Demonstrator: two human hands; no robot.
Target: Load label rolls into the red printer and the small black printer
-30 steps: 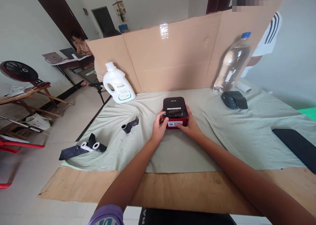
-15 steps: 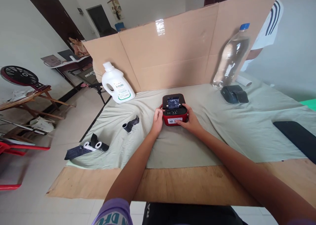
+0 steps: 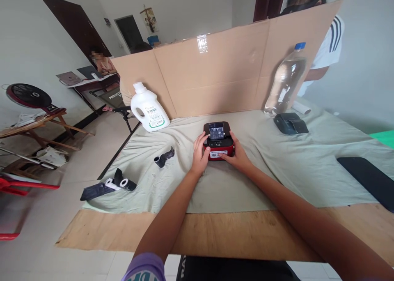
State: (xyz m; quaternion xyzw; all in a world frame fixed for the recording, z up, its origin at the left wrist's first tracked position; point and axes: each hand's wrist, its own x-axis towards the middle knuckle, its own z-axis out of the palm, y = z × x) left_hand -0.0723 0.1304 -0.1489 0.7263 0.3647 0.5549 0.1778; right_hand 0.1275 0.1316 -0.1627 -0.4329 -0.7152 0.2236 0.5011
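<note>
One red-and-black compact printer sits at frame centre on pale green cloth; left hand grips its left side, right hand clasps its right, thumb against white front label.

"PROJEEY" stands on the chair, "RA" on black cloth; lettering on the white bottle and printer is illegible.

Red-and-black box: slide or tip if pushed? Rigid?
The box would probably slide, not tip: it sits low and wide. It looks rigid, with no dent showing at the left hand or right hand. The cloth, being wrinkled, might bunch ahead.
</note>
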